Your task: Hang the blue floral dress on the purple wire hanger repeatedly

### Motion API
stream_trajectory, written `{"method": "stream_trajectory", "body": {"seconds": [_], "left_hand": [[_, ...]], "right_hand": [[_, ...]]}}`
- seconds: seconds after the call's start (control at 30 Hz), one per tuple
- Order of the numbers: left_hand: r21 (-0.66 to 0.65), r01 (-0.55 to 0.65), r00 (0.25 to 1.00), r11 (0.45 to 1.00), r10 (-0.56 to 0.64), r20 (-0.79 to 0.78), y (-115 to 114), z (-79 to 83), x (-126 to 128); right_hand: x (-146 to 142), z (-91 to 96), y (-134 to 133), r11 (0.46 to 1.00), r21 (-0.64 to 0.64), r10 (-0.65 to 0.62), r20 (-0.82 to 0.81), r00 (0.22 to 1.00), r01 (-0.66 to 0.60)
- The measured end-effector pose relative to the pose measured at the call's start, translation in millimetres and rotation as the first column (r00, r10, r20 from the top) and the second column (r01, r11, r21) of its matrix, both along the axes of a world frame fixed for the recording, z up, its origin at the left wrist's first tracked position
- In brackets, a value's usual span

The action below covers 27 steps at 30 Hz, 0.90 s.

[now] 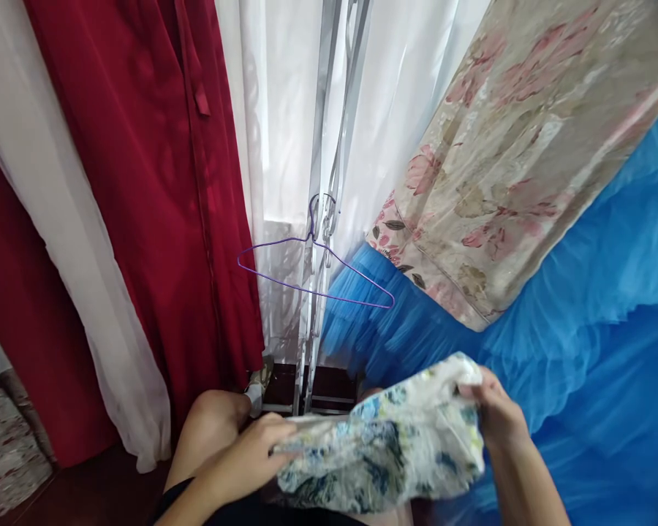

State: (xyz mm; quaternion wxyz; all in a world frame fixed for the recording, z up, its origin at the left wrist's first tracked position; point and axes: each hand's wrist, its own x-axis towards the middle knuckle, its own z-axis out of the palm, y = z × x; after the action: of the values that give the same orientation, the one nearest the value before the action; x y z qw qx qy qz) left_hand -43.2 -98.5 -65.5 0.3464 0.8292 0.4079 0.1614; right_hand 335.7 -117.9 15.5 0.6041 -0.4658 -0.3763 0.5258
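A white cloth with blue and green flower print [384, 446] lies bunched across my lap at the bottom of the view. My left hand [249, 456] grips its left edge, fingers closed on the fabric. The cloth's upper right corner is pinched in the closed fingers of my right hand [493, 413]. An empty purple wire hanger [315, 274] hangs on a metal window grille [329, 183] straight ahead, above and apart from both hands.
Red curtain [159, 204] and white sheer curtain [60, 241] hang at left. A beige floral fabric [515, 153] drapes over blue tulle [597, 321] at right. My bare knee [211, 420] shows below, dark floor [93, 489] at lower left.
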Motion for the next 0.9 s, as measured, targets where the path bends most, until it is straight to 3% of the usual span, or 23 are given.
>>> {"method": "stream_trajectory", "body": {"seconds": [0.1,0.23,0.3,0.4,0.47,0.53,0.6,0.73,0.8,0.9], "left_hand": [[0.141,-0.112,0.989,0.984,0.096,0.113,29.5,30.1,-13.1],[0.301,-0.208,0.944,0.931,0.11,0.311,60.9,78.8,-15.5],[0.335,-0.243,0.925,0.91,0.114,0.361,71.5,98.0,-15.2],[0.289,-0.306,0.894,0.907,0.169,0.416,82.9,114.5,-22.8],[0.214,-0.365,0.85,0.906,0.231,0.473,89.1,118.0,-36.1],[0.162,-0.433,0.799,0.887,0.295,0.524,95.5,118.2,-55.5],[0.173,-0.473,0.794,0.864,0.333,0.508,103.6,117.8,-77.8],[0.383,-0.322,0.946,0.866,0.285,0.153,130.5,120.3,-116.5],[0.45,-0.227,0.966,0.864,0.259,-0.012,149.9,125.2,-129.8],[0.44,-0.221,0.959,0.87,0.276,-0.063,181.8,141.9,-145.0]], "right_hand": [[19.2,48.2,55.8,0.996,0.087,-0.014,0.174,0.985,-0.001],[5.3,101.3,144.1,0.976,0.211,-0.014,0.273,0.962,-0.046],[-13.8,118.1,180.9,0.981,0.179,0.03,0.238,0.971,-0.074],[-50.7,131.7,213.1,0.964,0.047,0.244,0.231,0.942,-0.262],[-74.1,134.8,218.4,0.924,0.029,0.36,0.275,0.892,-0.382],[-91.1,135.0,214.9,0.896,0.063,0.401,0.306,0.863,-0.439],[-99.1,134.3,208.3,0.883,0.086,0.418,0.306,0.856,-0.462],[-94.9,138.2,199.6,0.851,0.038,0.49,0.306,0.816,-0.524],[-90.1,144.2,198.0,0.838,-0.009,0.517,0.331,0.789,-0.545],[-86.5,155.0,195.7,0.836,-0.056,0.524,0.374,0.765,-0.546]]}}
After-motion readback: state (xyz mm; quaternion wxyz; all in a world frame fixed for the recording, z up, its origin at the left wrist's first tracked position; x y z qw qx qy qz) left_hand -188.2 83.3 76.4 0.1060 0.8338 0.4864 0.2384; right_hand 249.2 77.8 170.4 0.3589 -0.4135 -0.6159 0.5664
